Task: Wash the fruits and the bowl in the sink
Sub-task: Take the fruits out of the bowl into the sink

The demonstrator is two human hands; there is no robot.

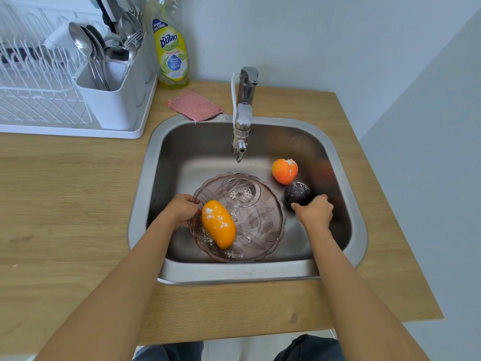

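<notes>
Gripping the bowl (250, 217) rim left-handed (182, 209), mango (218, 227) inside; right hand (313, 211) closes on the dark fruit (296, 192), sink (260, 272) right. We should bring each powdery piece under the tap (242, 126), turning it.

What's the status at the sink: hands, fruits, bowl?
Left hand gripping tinted glass bowl's rim, powder-dusted orange oval fruit inside. Right hand on dark purple round fruit. Peach-coloured round fruit loose in steel sink. No obstruction.
</notes>
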